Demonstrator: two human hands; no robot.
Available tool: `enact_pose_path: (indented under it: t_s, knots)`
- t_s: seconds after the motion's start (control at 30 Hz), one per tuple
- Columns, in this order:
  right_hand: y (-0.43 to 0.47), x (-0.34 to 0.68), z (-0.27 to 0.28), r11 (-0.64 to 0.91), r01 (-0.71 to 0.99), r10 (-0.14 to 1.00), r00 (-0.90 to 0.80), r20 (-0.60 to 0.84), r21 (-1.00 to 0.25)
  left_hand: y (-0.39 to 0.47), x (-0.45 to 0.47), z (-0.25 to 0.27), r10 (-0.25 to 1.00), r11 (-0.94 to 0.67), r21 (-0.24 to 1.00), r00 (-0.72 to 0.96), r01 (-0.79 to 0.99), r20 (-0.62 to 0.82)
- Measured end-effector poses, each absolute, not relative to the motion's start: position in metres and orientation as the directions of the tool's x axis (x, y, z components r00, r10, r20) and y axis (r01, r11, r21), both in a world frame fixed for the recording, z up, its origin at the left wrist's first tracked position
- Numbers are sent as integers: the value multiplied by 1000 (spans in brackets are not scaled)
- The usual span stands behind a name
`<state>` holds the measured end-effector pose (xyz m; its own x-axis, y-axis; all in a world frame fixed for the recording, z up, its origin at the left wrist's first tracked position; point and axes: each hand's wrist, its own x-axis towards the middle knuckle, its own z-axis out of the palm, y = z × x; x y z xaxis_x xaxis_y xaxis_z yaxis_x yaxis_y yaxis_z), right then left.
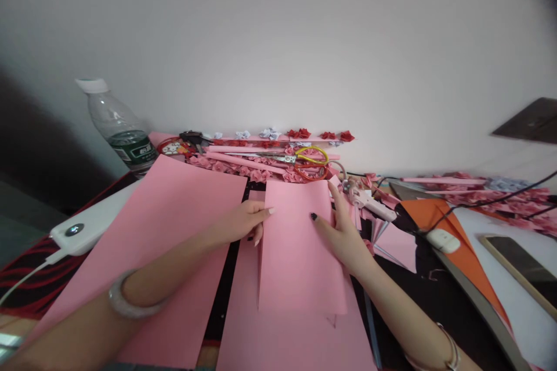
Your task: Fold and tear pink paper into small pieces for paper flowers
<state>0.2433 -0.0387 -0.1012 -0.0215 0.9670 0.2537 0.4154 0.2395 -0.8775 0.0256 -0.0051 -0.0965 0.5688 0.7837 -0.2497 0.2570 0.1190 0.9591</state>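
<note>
A folded pink sheet of paper (300,255) is held up a little over another pink sheet (291,345) in the middle of the table. My left hand (250,221) pinches its left edge, thumb on the front and fingers curled behind. At the right edge, my right hand (346,237) grips the same folded paper, with its thumb on the front face and the other fingers partly hidden. A larger pink sheet (183,214) lies flat under my left forearm.
Behind the paper lie scissors (311,162) among paper flowers (261,175). A glue gun (369,200) rests to the right, near an orange sheet (461,255) and a phone (522,266). At left are a water bottle (130,145) and a white power bank (96,223).
</note>
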Motion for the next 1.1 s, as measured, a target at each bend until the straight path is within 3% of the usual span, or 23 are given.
enact_pose_path:
  t_s: [1.1]
  knots:
    - [-46,241,-107,162,343,981,45,188,-925,-13,26,-103,798,9,925,555,380,-235]
